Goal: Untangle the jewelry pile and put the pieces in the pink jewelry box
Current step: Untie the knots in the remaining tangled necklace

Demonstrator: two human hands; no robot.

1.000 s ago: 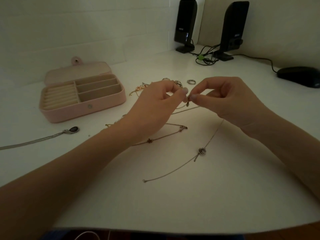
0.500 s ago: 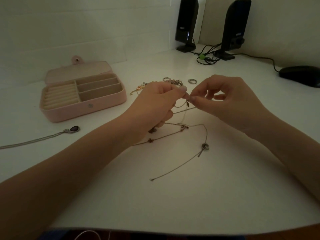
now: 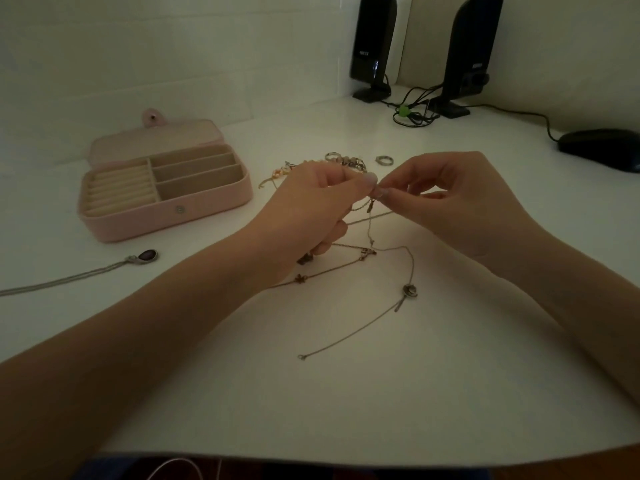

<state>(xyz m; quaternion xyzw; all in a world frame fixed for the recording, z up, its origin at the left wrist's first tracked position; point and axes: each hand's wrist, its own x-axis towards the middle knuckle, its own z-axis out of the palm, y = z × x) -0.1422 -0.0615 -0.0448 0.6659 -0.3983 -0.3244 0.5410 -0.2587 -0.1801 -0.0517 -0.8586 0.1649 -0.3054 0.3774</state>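
left hand point(image 3: 311, 202) + right hand point(image 3: 450, 199) – both pinch thin metal chain point(image 3: 412, 268) | pink jewelry box point(image 3: 166, 192) – lid open

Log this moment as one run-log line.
left hand: pinches chain | right hand: pinches chain | pink jewelry box: open, no jewelry visible inside

Jewelry box point(image 3: 166, 216) left of the chains point(image 3: 408, 271), speakers point(image 3: 374, 46) behind.

Both forearms reaching forward; left hand point(image 3: 311, 206) and right hand point(image 3: 460, 199) raised, meeting fingertip to fingertip, thumb and forefinger pinched, remaining fingers curled.
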